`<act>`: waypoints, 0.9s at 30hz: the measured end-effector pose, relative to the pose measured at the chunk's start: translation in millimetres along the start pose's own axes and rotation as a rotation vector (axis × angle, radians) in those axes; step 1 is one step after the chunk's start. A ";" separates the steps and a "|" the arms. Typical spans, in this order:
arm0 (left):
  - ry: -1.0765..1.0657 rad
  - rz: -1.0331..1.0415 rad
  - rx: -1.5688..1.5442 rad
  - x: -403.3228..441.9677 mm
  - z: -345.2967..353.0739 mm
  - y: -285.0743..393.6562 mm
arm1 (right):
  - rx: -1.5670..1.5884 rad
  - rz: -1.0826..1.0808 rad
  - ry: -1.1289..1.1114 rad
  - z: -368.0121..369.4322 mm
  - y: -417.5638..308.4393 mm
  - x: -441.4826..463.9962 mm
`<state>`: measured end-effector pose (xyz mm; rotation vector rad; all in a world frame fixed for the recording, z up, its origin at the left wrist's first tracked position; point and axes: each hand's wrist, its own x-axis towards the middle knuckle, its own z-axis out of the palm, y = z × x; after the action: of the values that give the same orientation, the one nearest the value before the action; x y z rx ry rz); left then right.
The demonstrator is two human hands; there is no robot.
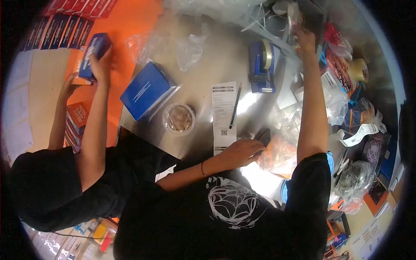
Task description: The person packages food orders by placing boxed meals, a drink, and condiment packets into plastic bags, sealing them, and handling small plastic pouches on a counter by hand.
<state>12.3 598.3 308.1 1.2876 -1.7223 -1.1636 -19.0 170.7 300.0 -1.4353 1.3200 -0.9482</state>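
My left hand (243, 152), a dark band at its wrist, reaches across the front of the metal table. Its fingers are closed at a small dark object (264, 138), hard to make out, beside a clear plastic bag with orange contents (279, 154). Up at the top right, my right hand (306, 40) is closed on clear plastic (294, 17). Between the hands lie a printed paper slip (224, 112), a dark pencil (236, 105) and a blue tape dispenser (262, 69).
At the left, a co-worker in black holds a blue box (94, 56) in two hands. Another blue box (147, 90) and a round clear tub (179, 118) stand on the table (197, 80). Crumpled plastic, a tape roll (359, 70) and packets crowd the right side.
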 end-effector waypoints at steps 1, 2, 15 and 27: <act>0.034 0.029 0.026 -0.8 2.4 -0.9 | 0.070 0.000 0.013 -2.0 9.7 10.3; 0.037 0.027 0.024 -0.8 0.4 1.4 | 0.068 0.001 0.009 -1.8 0.4 3.4; 0.177 0.048 0.070 -10.8 -19.5 7.1 | -0.311 -0.771 0.228 -43.0 -90.7 -35.8; 0.642 -0.097 -0.020 39.5 10.9 44.4 | 0.544 -0.187 0.014 -113.6 -123.6 -299.1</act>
<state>-23.9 568.0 345.8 1.5336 -1.1810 -0.6981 -130.9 450.2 464.3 -1.1346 0.8497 -1.3222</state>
